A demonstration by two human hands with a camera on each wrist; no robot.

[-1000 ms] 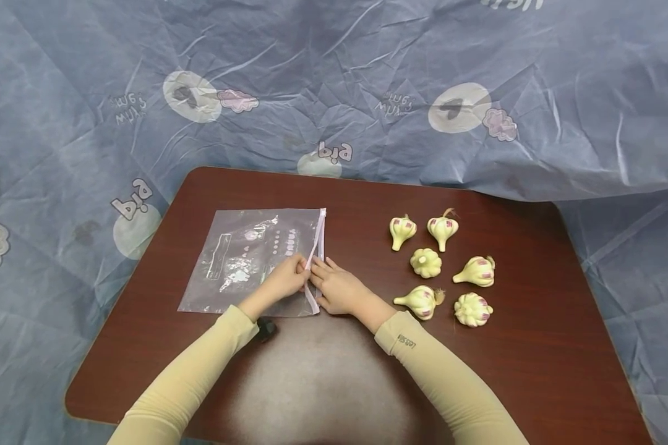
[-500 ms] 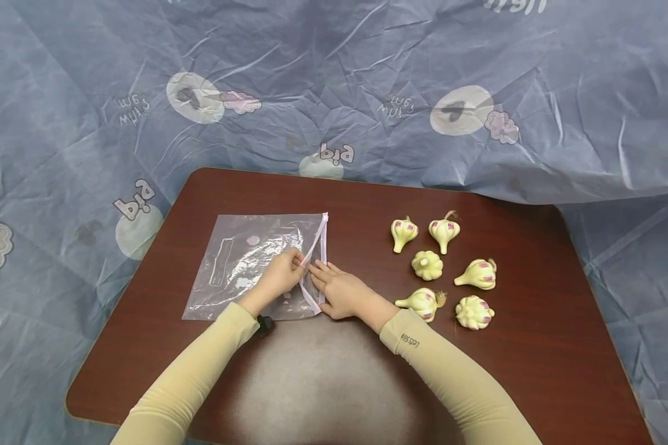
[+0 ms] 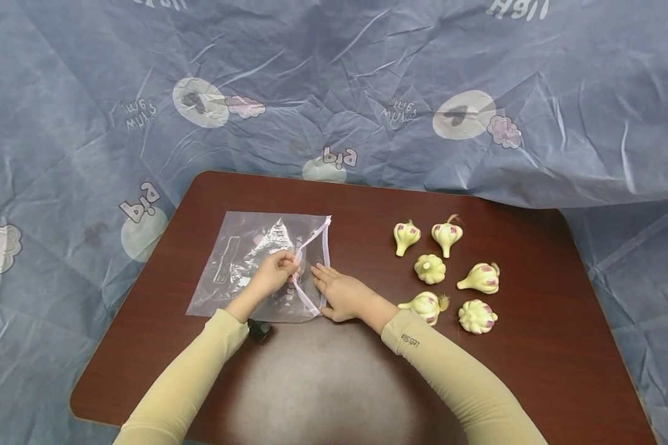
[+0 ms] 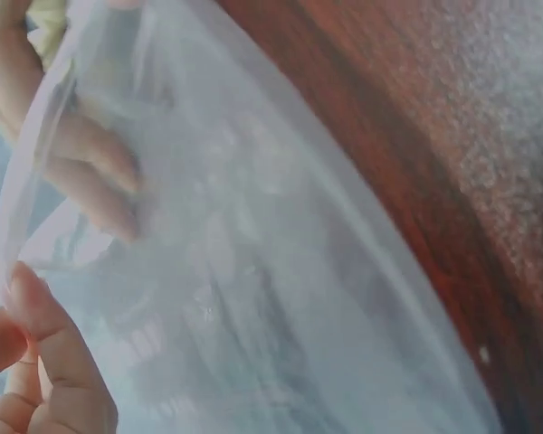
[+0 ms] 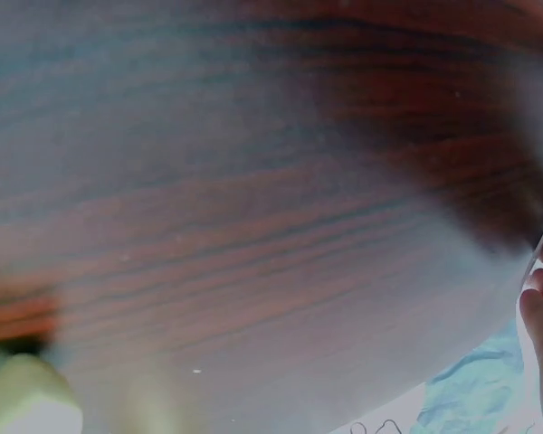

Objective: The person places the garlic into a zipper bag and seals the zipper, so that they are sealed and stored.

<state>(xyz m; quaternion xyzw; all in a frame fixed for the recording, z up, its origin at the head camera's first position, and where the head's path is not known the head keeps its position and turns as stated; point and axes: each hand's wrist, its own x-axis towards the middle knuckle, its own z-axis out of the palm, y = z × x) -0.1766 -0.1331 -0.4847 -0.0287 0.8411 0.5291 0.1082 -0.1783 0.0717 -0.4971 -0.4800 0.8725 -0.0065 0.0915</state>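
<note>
A clear zip bag (image 3: 239,247) lies on the table, its pale pink zip edge facing right and its mouth parted. My left hand (image 3: 273,272) pinches the upper lip of the mouth between thumb and fingers and draws it leftward. In the left wrist view that same hand (image 4: 59,362) grips the lip at the lower left. My right hand (image 3: 342,293) rests with straight fingers on the lower lip; its fingers (image 4: 90,172) show through the plastic. To the right lie several garlic bulbs, the nearest garlic bulb (image 3: 425,306) partly behind the right sleeve.
The brown table (image 3: 323,383) has a rounded left corner and a glare patch in front. More bulbs, such as one garlic bulb (image 3: 430,269), lie beyond the right forearm. A blue printed cloth (image 3: 312,74) hangs behind the table. A small black device (image 3: 260,330) sits at the left wrist.
My left hand has moved left with the upper lip, so the bag's mouth gapes wider. The right hand has stayed nearly in place, and the bulbs have not moved.
</note>
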